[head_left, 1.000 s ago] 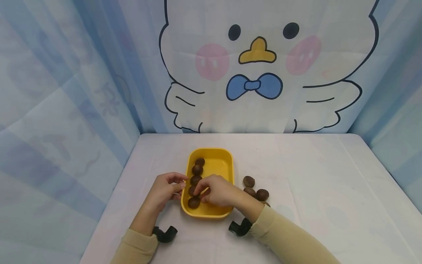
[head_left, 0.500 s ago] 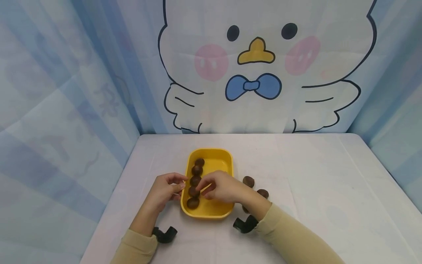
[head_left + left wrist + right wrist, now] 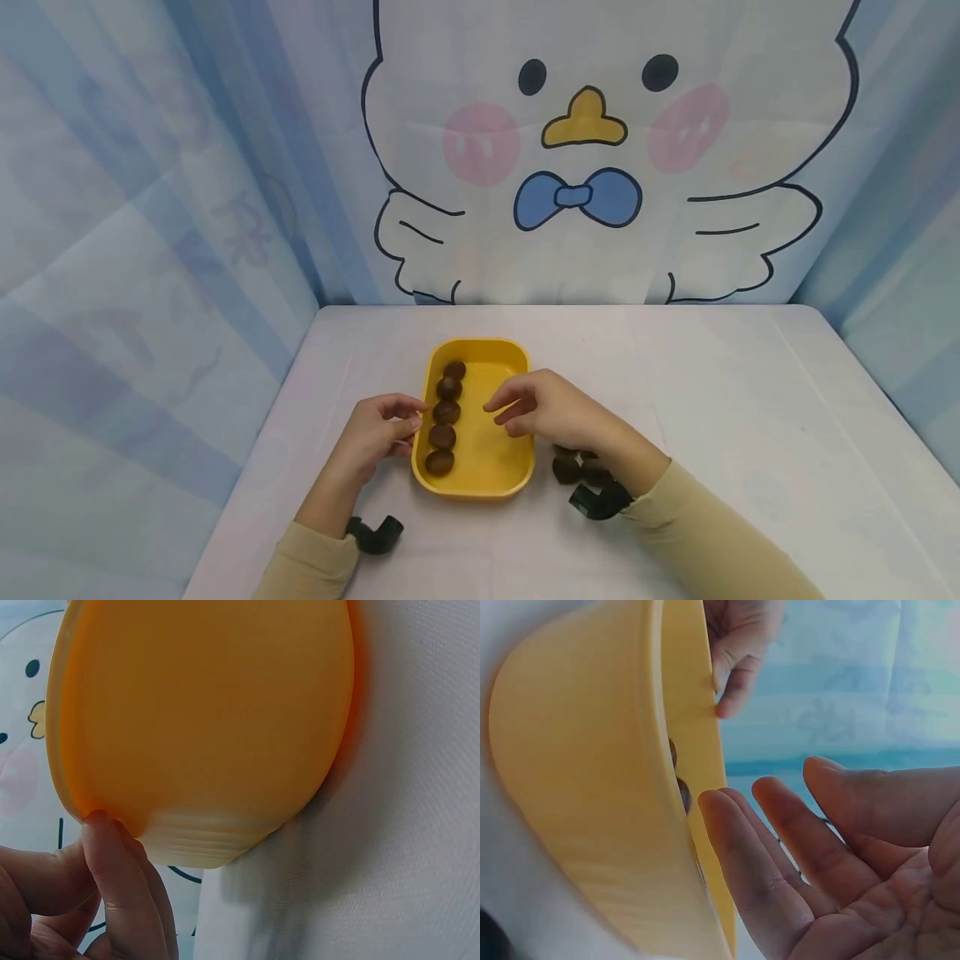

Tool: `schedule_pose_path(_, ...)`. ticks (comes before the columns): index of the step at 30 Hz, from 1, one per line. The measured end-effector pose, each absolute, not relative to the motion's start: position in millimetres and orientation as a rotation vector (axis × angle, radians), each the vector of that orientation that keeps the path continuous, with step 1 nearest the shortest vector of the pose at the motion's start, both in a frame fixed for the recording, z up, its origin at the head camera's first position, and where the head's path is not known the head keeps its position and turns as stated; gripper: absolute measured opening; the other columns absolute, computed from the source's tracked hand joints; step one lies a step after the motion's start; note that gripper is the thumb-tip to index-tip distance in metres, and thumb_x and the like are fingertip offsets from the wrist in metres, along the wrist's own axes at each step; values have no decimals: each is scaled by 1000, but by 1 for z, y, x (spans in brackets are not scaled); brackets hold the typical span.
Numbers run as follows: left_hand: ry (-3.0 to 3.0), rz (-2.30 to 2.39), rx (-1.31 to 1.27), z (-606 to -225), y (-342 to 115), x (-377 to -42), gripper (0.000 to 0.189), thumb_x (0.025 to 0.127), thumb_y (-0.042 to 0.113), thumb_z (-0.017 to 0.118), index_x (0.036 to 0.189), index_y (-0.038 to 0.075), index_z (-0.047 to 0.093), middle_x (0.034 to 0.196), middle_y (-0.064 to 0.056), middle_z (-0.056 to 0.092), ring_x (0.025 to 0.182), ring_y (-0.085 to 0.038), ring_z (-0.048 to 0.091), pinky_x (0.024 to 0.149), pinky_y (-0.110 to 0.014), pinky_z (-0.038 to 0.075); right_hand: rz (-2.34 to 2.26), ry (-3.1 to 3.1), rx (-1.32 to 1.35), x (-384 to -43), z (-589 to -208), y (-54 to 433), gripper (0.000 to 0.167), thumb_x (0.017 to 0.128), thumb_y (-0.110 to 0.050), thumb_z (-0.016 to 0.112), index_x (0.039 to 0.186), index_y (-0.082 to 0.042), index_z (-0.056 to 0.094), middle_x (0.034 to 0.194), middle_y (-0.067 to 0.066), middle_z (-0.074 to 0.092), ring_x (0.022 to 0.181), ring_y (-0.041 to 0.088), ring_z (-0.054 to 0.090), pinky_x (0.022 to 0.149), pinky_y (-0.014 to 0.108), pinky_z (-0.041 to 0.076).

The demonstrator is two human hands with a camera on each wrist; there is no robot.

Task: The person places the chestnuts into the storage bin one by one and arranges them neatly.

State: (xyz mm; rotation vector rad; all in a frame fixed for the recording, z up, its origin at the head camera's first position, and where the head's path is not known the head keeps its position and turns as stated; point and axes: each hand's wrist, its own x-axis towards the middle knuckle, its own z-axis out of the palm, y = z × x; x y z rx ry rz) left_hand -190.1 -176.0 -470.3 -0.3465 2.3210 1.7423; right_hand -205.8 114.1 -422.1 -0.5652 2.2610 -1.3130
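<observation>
Tabletop (image 3: 735, 417), chestnuts (image 3: 566, 469) partly behind right wrist (image 3: 617, 440)

We've got a yellow tray (image 3: 487, 479), dk brown chestnuts (image 3: 446, 412), beige sleeves (image 3: 727, 529); far backdrop (image 3: 337, 83): white cartoon chick (image 3: 585, 258) w/ blue bow tie (image 3: 573, 197); left curtain (image 3: 135, 283): lt blue & white bands.

A smooth, rounded yellow-orange plastic tray (image 3: 202, 712), seen from outside, fills much of the view, its pale rim curving down the left side and faint parallel ridges lining its lower end. The left hand (image 3: 116, 892) comes in from the lower left, fingertips touching the tray near the rim. To the right, a white woven-cloth surface (image 3: 405, 847) bears a soft grey shadow beside the tray. Behind, a pale blue-white curtain (image 3: 21, 690) shows a printed yellow beak (image 3: 37, 720) and pink cheek (image 3: 16, 780).
</observation>
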Motion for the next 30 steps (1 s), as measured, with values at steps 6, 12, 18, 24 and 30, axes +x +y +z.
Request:
schedule_pose_path(6, 2332, 1733, -353, -470, -178, -191, 21, 98, 0, 73, 117, 6, 79, 99, -10, 66, 72, -20, 63, 61, -25, 61, -1305, 2335, -550, -209, -418, 135, 29, 98, 0, 71, 121, -16, 78, 134, 12, 75, 117, 22, 76, 99, 39, 65)
schedule_pose_path(12, 2337, 1744, -342, -471, -178, -190, 22, 98, -1, 72, 117, 6, 79, 97, -10, 64, 70, -20, 62, 61, -25, 61, -1287, 2416, -502, -210, -418, 156, 27, 98, -3, 71, 122, -14, 78, 129, 12, 77, 117, 26, 75, 99, 42, 65)
schedule_pose_path(18, 2330, 1749, -338, -474, -177, -188, 22, 97, -1, 73, 116, 6, 79, 98, -10, 65, 71, -20, 63, 61, -26, 62, -1271, 2466, -438, -210, -425, 176, 26, 100, -4, 69, 122, -15, 77, 127, 12, 78, 116, 28, 75, 101, 47, 63)
schedule_pose_path(24, 2333, 1756, -343, -473, -175, -188, 22, 97, -2, 73, 116, 6, 79, 98, -10, 65, 72, -20, 64, 61, -26, 62, -1238, 2521, -393, -213, -436, 189, 26, 99, -4, 68, 123, -11, 76, 127, 12, 77, 115, 24, 73, 101, 47, 63)
schedule_pose_path(30, 2328, 1761, -340, -474, -176, -189, 22, 97, -2, 72, 116, 6, 79, 97, -10, 65, 71, -20, 63, 60, -26, 61, -1186, 2579, -342, -216, -445, 197, 28, 96, -6, 71, 123, -12, 77, 131, 10, 75, 127, 34, 68, 107, 54, 60)
